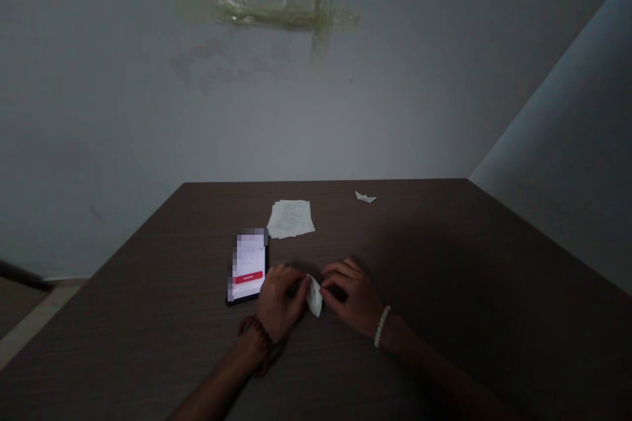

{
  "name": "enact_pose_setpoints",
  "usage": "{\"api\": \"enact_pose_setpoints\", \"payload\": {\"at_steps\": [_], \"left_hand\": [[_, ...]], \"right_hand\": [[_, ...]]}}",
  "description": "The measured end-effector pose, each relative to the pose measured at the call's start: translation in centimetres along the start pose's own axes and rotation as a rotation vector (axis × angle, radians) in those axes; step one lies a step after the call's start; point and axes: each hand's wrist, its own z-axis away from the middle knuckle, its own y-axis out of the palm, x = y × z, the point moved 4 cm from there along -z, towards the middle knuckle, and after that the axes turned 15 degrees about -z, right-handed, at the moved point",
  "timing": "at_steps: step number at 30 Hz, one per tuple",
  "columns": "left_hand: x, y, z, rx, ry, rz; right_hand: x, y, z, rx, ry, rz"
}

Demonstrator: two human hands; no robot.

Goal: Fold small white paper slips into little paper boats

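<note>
A small folded piece of white paper (pixel 314 296) rests on the dark wooden table (pixel 444 263), pinched from both sides. My left hand (pixel 279 302), with a dark bead bracelet at the wrist, grips its left edge. My right hand (pixel 351 296), wearing a white bead bracelet, holds its right edge. Just left of my left hand lies a phone (pixel 247 266) with its screen lit.
A stack of white paper sheets (pixel 291 218) lies beyond the phone. A small folded paper shape (pixel 365 197) sits near the table's far edge. The table stands in a corner of grey walls, with old tape marks (pixel 286 10) high on the wall.
</note>
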Motion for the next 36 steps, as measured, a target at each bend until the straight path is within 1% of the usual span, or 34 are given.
{"api": "enact_pose_setpoints", "payload": {"at_steps": [2,7,9,12,17,21,26,29,32,36], "left_hand": [[0.4,0.0,-0.1,-0.023,-0.062,-0.019],[0.9,-0.2,0.0,-0.072,-0.145,-0.064],[1.0,-0.2,0.0,-0.063,-0.161,-0.071],[1.0,-0.2,0.0,-0.043,-0.170,-0.086],[1.1,-0.2,0.1,-0.058,-0.160,-0.110],[1.3,-0.1,0.1,-0.030,-0.168,-0.127],[1.7,0.1,0.2,0.010,-0.180,-0.132],[2.1,0.2,0.3,-0.006,-0.197,-0.083],[2.0,0.2,0.4,-0.032,-0.140,0.045],[1.3,0.1,0.4,0.012,-0.002,0.163]], "right_hand": [[0.5,-0.2,0.0,0.024,-0.052,-0.001],[1.4,0.3,0.6,0.214,-0.210,0.073],[1.4,0.5,0.8,0.243,-0.239,0.122],[1.1,0.7,0.8,0.247,-0.251,0.165],[0.8,0.5,0.5,0.257,-0.233,0.238],[0.4,0.5,0.5,0.266,-0.208,0.269],[-0.2,0.3,0.5,0.252,-0.140,0.186],[-0.8,0.0,0.4,0.226,-0.093,0.089],[-1.3,-0.4,0.3,0.200,-0.043,-0.013],[-1.9,-1.0,0.1,0.153,0.033,-0.117]]}}
